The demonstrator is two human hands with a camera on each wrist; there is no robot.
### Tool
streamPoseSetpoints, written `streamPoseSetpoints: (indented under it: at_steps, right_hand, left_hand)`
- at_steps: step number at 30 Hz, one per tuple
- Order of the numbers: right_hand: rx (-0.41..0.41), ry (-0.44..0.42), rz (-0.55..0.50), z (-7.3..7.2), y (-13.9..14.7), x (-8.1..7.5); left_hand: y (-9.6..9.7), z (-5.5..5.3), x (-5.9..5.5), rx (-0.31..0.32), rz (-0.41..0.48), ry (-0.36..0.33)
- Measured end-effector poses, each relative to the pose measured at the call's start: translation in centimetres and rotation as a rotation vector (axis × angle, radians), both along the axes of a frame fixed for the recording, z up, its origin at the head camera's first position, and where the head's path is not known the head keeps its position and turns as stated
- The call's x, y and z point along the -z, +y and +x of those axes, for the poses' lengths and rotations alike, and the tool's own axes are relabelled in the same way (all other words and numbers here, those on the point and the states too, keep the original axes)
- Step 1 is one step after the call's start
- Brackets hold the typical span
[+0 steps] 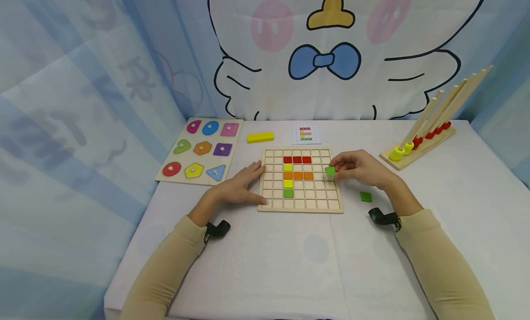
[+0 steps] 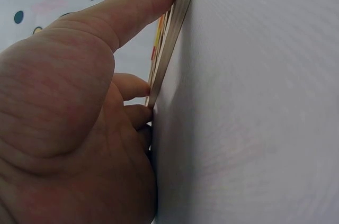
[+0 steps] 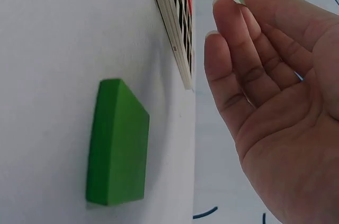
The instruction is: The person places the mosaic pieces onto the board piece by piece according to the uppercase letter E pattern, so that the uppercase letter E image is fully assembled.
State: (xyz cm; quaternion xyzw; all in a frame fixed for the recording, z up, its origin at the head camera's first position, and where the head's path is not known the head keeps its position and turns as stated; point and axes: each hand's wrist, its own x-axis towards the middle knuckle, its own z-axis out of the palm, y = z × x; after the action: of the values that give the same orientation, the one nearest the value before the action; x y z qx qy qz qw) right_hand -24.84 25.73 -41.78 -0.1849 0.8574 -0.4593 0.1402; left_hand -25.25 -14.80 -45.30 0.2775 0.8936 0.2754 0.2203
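A wooden grid board (image 1: pixel 319 203) lies on the white table, holding red, yellow, orange and green square tiles in some of its cells. My left hand (image 1: pixel 238 185) rests along its left side, fingers spread, with thumb and fingertips at the edge. Over the board's right edge, my right hand (image 1: pixel 362 169) pinches a light green tile (image 1: pixel 330 171) between thumb and fingers. Only a sliver of that tile shows at the top of the right wrist view. Another green tile (image 1: pixel 366 197) lies on the table below the right hand, right of the board.
A shape puzzle board (image 1: pixel 192 156) with knobbed pieces lies at the left. Behind the grid are a yellow block (image 1: pixel 260 137) and a pattern card (image 1: pixel 306 134). A wooden stand (image 1: pixel 430 142) with tall pegs and red and yellow beads stands at the right.
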Motion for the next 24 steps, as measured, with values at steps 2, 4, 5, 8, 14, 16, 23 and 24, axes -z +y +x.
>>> streamPoseSetpoints:
  at_steps: [2,4,5,8,14,16,23,24]
  right_hand:
    - [0.0,0.008,0.01,0.0,-0.2,0.0]
    - [-0.001,0.016,0.02,0.0,-0.5,0.0]
    - [-0.001,0.019,0.026,0.0,-0.6,0.0]
    - [-0.01,0.035,0.035,0.0,-1.0,0.1]
    - [-0.035,0.068,0.062,0.0,-1.7,0.2]
    - [-0.043,0.079,0.069,0.0,-2.1,0.2]
    - [-0.088,0.117,0.074,-0.2,-3.7,-0.2]
    - [-0.096,0.115,0.07,-0.2,-4.0,-0.3]
  left_hand:
    - [0.0,0.0,0.0,0.001,-0.001,0.004]
    - [0.1,0.0,0.0,0.002,-0.004,0.009]
    - [0.1,0.0,0.0,0.003,-0.005,0.012]
    - [0.1,0.0,-0.1,0.006,-0.007,0.016]
    - [0.1,0.0,-0.1,0.006,-0.009,0.016]
    - [0.1,0.0,-0.1,0.006,-0.008,0.015]
    - [0.0,0.0,-0.1,0.007,-0.002,0.008]
    - [0.0,0.0,-0.1,0.008,0.0,0.006]
